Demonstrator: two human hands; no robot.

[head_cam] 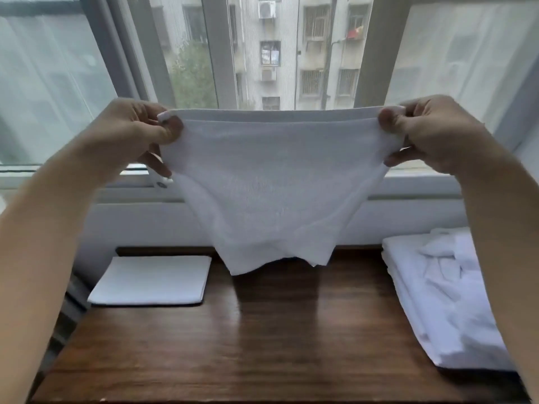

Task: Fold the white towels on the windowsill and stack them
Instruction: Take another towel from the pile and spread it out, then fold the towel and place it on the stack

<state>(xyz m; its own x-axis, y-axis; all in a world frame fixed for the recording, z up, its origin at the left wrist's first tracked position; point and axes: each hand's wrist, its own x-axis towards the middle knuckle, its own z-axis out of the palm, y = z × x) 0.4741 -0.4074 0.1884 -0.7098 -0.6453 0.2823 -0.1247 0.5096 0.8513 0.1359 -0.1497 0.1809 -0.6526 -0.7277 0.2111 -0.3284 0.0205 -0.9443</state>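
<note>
Both hands, left hand and right hand, are pinching the white towel taut with their fingers at twelve o'clock above the worktop, halving next, then joining the folded towel at nine o'clock.

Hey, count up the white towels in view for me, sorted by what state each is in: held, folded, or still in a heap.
Held up in both hands, left hand and right hand: 1 towel
Folded flat on the wooden surface: 1 folded towel
Unfolded heap: 1 pile, number of towels unclear
Total: 2 towels plus 1 heap
</note>
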